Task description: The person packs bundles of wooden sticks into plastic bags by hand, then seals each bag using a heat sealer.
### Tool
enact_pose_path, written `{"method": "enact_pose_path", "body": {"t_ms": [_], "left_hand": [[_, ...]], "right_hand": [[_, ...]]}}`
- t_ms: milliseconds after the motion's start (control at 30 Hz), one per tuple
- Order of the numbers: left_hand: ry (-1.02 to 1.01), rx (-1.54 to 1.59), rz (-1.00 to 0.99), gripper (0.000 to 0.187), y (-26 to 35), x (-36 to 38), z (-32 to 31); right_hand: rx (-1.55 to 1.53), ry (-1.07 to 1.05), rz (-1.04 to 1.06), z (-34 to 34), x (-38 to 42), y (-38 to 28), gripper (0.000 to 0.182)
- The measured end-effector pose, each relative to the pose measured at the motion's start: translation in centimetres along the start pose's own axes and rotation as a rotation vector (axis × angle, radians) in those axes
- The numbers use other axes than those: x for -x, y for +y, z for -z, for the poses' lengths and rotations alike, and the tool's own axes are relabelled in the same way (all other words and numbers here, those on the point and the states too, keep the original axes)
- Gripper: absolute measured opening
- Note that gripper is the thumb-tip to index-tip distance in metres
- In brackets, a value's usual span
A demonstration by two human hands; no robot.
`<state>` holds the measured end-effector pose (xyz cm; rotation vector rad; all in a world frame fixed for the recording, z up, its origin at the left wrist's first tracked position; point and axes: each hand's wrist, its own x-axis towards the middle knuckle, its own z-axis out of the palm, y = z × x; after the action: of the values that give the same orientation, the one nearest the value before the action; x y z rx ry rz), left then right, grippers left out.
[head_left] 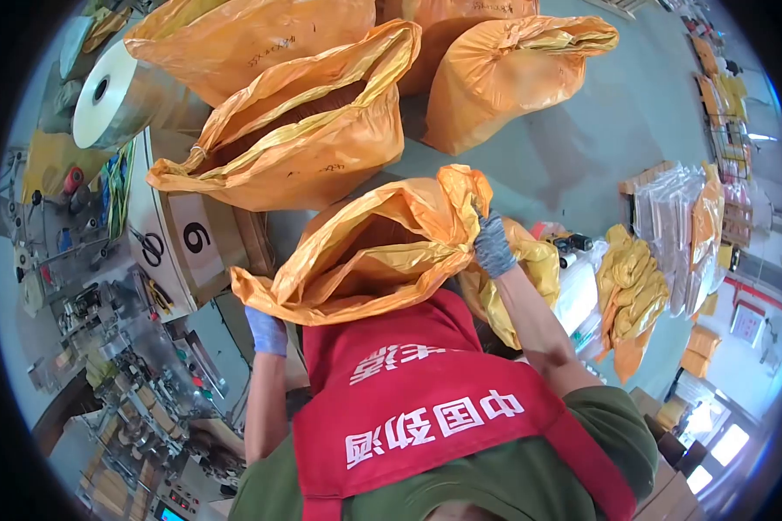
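Note:
An open orange woven bag (365, 252) stands against the red apron, its mouth facing up and its inside dark. My right hand (493, 246), in a grey glove, is closed on the bunched right corner of its rim. On the other side my left hand (266, 332), in a pale glove, is at the bag's left corner; the bag covers its fingers. Just beyond stands a second orange bag (313, 130) with its mouth open. Farther right is an orange bag (504, 87) with its top folded and gathered.
A box (195, 239) marked with a number stands at left, with scissors (150, 248) on it. Behind it is a large film roll (104, 94). Machinery fills the lower left. Yellow folded bags (630, 286) and plastic-wrapped stacks (669, 226) are at right.

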<state>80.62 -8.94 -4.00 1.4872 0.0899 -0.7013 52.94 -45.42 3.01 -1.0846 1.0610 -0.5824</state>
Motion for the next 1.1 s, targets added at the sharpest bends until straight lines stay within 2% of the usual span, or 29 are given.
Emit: {"method": "enact_pose_path", "body": {"t_ms": [67,100,167,233,267,300,367,400,433,467,500,567,600,633,667,733,800,833,867,933,1000,1067,1100], "left_hand": [[0.062,0.138,0.019,0.022,1.1,1.8,0.0],[0.084,0.140,0.008,0.023,0.9,1.8,0.7],[0.284,-0.158,-0.311,0.025,0.2,0.2,0.8],[0.333,0.078,-0.274,0.031,1.3,-0.7,-0.8],[0.300,0.293,-0.100,0.035,3.5,-0.1,-1.9],[0.290,0.166,-0.045,0.052,1.7,-0.9,-1.0],[0.199,0.060,-0.107,0.049,5.0,2.8,-2.5],[0.252,0.040,-0.044,0.052,4.7,3.9,-0.9],[0.322,-0.022,-0.126,0.051,6.4,7.3,-2.2],[0.399,-0.093,-0.200,0.051,7.9,10.7,-3.5],[0.486,-0.084,-0.195,0.051,6.0,14.0,-2.8],[0.853,-0.124,-0.160,0.041,1.3,21.3,0.0],[0.909,0.035,0.016,0.034,-0.9,25.3,0.9],[0.948,0.213,0.176,0.027,-3.5,29.1,1.7],[1.002,0.292,0.237,0.027,-6.5,32.5,2.8],[1.097,0.419,0.277,0.029,-12.1,38.2,2.7],[1.216,0.387,0.428,0.025,-16.3,42.3,2.6],[1.153,0.370,0.489,0.025,-20.7,43.9,3.5],[1.098,0.354,0.546,0.025,-24.8,45.9,4.6],[1.195,0.444,0.456,0.026,-26.9,47.2,3.4],[1.260,0.415,0.518,0.027,-28.4,49.1,3.1],[1.310,0.317,0.381,0.030,-32.5,51.5,3.3],[1.242,0.446,0.425,0.032,-33.8,53.2,3.8]], "right_hand": [[-0.093,0.005,-0.077,-1.1,-0.8,1.3,0.020],[-0.063,0.018,-0.005,-1.7,-1.6,1.3,0.022],[-0.030,0.033,0.090,-2.3,-4.1,1.1,0.025],[-0.195,0.134,0.042,-1.9,-6.4,1.4,0.026],[-0.352,0.232,-0.034,-2.2,-6.9,0.5,0.026],[-0.118,0.227,0.001,-0.2,-7.3,1.1,0.028],[0.077,0.159,0.137,2.0,-7.9,1.4,0.034],[0.301,0.096,0.299,4.3,-8.7,2.8,0.037],[0.511,0.064,0.476,6.7,-9.5,4.2,0.040],[0.964,0.017,0.768,10.0,-11.8,7.5,0.043],[0.522,-0.051,0.575,8.8,-11.6,5.8,0.048],[0.043,-0.139,0.197,6.6,-6.9,0.0,0.056],[-0.016,-0.186,0.083,6.2,-4.2,-2.1,0.059],[0.014,-0.171,0.052,6.7,-2.6,-2.1,0.059],[0.049,-0.156,0.023,7.5,-1.4,-2.0,0.060],[0.134,-0.317,-0.293,12.6,0.5,0.4,0.064],[0.180,-0.402,-0.584,15.4,1.8,3.5,0.066],[0.196,-0.431,-0.696,15.8,2.1,4.9,0.066],[0.178,-0.562,-0.788,15.2,0.9,6.1,0.064],[0.156,-0.843,-1.017,11.2,-1.4,9.9,0.061],[0.171,-1.114,-1.290,3.8,-1.7,14.9,0.058],[0.243,-1.262,-1.459,-3.3,3.7,18.2,0.057],[0.555,-1.081,-0.961,-7.1,9.4,17.0,0.050]]}}
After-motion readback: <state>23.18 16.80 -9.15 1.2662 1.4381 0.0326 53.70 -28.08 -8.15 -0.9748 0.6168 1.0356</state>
